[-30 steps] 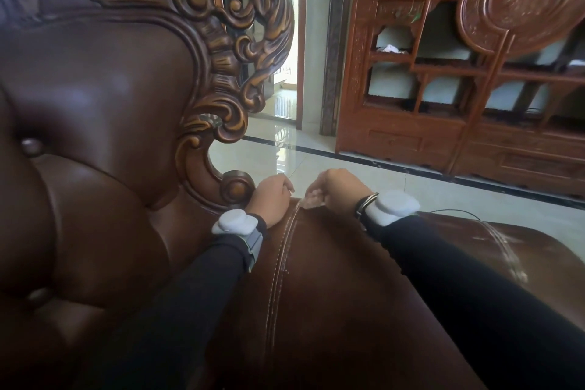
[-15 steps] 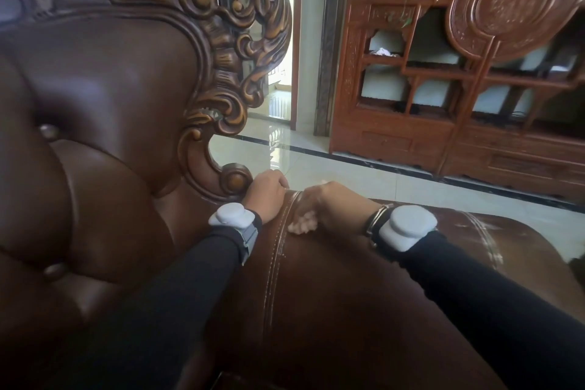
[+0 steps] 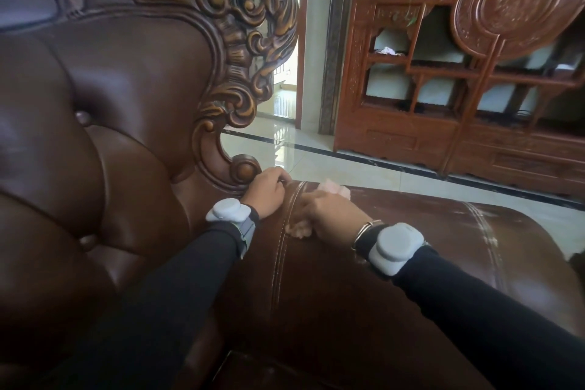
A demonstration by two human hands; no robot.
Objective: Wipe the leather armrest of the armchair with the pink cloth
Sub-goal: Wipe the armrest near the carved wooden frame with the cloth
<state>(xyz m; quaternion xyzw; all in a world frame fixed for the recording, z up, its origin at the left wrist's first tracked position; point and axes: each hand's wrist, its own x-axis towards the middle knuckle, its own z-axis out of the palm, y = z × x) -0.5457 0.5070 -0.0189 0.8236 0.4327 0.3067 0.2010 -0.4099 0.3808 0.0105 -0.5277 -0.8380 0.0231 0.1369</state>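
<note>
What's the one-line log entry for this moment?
right hand presses pink cloth on armrest | left hand rests beside

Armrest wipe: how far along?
Midway at most. Done: nothing provable; no clearly cleaned patch shows. In hand: right hand presses the pink cloth on the armrest near the stitched seam; left hand rests beside it. Left: pale scuffs farther along look untouched.

Glossy brown leather armrest with pale scuffed stitching, soft pink cloth, polished carved-wood chair frame.
</note>
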